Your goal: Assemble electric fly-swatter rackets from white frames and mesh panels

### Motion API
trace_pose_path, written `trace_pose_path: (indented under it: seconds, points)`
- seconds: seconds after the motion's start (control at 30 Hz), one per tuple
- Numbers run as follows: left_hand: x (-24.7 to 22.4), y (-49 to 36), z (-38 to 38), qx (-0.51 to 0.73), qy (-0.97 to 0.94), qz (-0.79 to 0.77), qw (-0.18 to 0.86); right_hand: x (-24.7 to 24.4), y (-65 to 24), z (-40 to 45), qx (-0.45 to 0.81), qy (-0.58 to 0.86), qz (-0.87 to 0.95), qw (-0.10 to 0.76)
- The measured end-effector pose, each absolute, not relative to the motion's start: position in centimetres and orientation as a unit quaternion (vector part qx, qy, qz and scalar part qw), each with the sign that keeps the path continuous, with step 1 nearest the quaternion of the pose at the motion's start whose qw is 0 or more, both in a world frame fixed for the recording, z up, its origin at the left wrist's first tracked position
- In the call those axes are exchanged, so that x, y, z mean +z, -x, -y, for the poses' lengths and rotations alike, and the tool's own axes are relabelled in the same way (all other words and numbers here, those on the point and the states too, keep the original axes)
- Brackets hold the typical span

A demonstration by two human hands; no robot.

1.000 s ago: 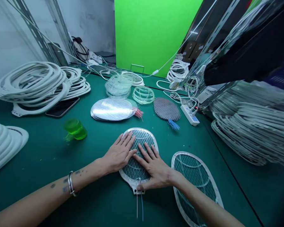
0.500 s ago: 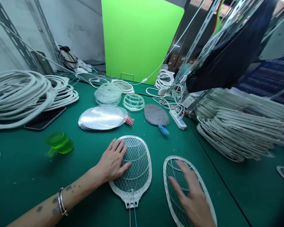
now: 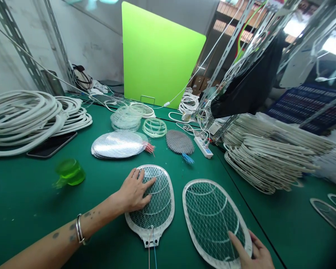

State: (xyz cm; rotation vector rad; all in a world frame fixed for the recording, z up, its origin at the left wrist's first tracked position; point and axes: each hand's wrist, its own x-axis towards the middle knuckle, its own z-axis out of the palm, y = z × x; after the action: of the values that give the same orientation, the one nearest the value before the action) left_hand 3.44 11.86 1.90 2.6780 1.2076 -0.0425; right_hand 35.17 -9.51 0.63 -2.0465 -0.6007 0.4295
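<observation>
On the green table, my left hand [image 3: 136, 192] lies with fingers spread over the mesh of a white electric mosquito racket head [image 3: 161, 201]. A pink and a blue wire run from its neck toward me. To its right is a second mosquito racket head [image 3: 212, 213], oval, with mesh inside a white rim. My right hand [image 3: 253, 250] grips this one by its lower right edge, thumb on top and fingers around the rim. The lower end of that head is cut off by the picture's bottom edge.
Metal mesh sheets [image 3: 119, 145] with red wires and darker mesh sheets [image 3: 180, 142] with blue wires lie behind. White frames [image 3: 25, 112] are piled left near a phone [image 3: 52, 145] and a green container [image 3: 70, 172]. Stacked racket frames [image 3: 268, 160] and a power strip [image 3: 203, 147] stand right.
My right hand has moved from above the second racket head to its lower right edge and closed on it. My left hand stays on the first head, its fingers shifted slightly.
</observation>
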Motion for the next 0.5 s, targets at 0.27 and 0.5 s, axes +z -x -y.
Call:
trace_pose_path:
  seconds: [0.27, 0.5]
  points:
    - [2.4, -3.2, -12.4, 0.042, -0.901, -0.399, 0.167, 10.0, -24.4, 3.8, 0.204, 0.721, 0.529, 0.399]
    - [5.3, -1.5, -8.4, 0.304, -0.526, -0.422, 0.673, 4.7, -18.4, 4.0, 0.058, 0.571, 0.783, 0.240]
